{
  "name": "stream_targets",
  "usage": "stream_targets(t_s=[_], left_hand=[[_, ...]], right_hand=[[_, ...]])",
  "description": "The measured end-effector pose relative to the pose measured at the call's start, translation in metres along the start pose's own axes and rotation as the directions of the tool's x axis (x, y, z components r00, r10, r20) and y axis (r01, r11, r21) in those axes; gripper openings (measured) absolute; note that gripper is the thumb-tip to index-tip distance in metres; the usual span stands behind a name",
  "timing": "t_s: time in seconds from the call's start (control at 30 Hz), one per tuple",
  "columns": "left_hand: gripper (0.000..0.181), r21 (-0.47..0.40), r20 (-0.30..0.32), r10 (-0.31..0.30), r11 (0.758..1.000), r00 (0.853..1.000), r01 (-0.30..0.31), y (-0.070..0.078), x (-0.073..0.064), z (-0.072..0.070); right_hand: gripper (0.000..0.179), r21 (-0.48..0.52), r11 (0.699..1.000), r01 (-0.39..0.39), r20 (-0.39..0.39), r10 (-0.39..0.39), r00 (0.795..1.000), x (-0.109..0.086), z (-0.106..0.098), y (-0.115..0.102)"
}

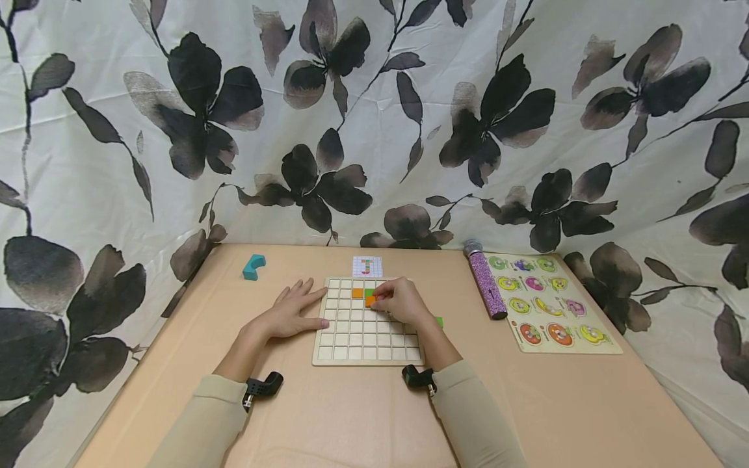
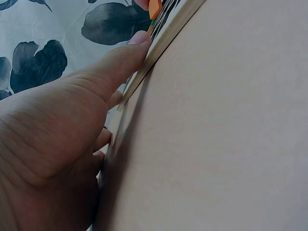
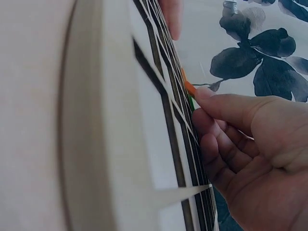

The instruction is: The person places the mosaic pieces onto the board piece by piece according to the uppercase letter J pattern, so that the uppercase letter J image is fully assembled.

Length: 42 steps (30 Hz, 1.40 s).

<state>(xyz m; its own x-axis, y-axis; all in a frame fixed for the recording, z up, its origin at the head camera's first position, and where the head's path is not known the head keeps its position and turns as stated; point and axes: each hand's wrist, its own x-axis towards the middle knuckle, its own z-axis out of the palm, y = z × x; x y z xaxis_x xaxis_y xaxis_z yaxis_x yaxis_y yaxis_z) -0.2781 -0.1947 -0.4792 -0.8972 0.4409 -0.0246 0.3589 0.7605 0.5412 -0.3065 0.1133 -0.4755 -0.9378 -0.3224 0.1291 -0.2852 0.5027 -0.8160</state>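
Observation:
A wooden grid board (image 1: 367,359) with square cells lies in the middle of the table. One orange square tile (image 1: 357,294) sits in a cell near its top, and a green tile (image 1: 368,292) shows one cell over, partly covered. My right hand (image 1: 404,302) pinches another orange tile (image 1: 370,301) between thumb and fingers, tilted over the grid in the right wrist view (image 3: 190,88). At the board's left edge rests my left hand (image 1: 290,312), fingers spread, thumb touching the rim. More green (image 1: 439,321) peeks out beside the right forearm.
Behind the board lies a small pattern card (image 1: 367,266) with coloured squares. A teal curved block (image 1: 254,266) is at the back left. To the right are a glittery purple tube (image 1: 488,286) and a fruit picture board (image 1: 562,348). A floral cloth hangs behind the table.

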Motion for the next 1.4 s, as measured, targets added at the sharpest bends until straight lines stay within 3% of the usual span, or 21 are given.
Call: stream_targets(t_s=[0.7,1.07,1.4], left_hand=[[0.089,-0.004,0.006,0.014,1.0,1.0,-0.014,-0.002,0.0,0.0],[0.089,0.0,0.007,0.005,1.0,1.0,-0.005,-0.003,0.001,0.001],[0.087,-0.009,0.0,0.004,1.0,1.0,-0.004,0.003,-0.002,-0.001]], right_hand=[[0.02,-0.043,0.999,0.002,0.069,0.001,0.998,-0.004,0.002,-0.005],[0.023,-0.06,0.997,-0.055,0.064,0.059,0.996,-0.005,0.003,-0.01],[0.024,-0.073,0.997,-0.04,0.054,0.044,0.998,-0.004,0.002,-0.01]])
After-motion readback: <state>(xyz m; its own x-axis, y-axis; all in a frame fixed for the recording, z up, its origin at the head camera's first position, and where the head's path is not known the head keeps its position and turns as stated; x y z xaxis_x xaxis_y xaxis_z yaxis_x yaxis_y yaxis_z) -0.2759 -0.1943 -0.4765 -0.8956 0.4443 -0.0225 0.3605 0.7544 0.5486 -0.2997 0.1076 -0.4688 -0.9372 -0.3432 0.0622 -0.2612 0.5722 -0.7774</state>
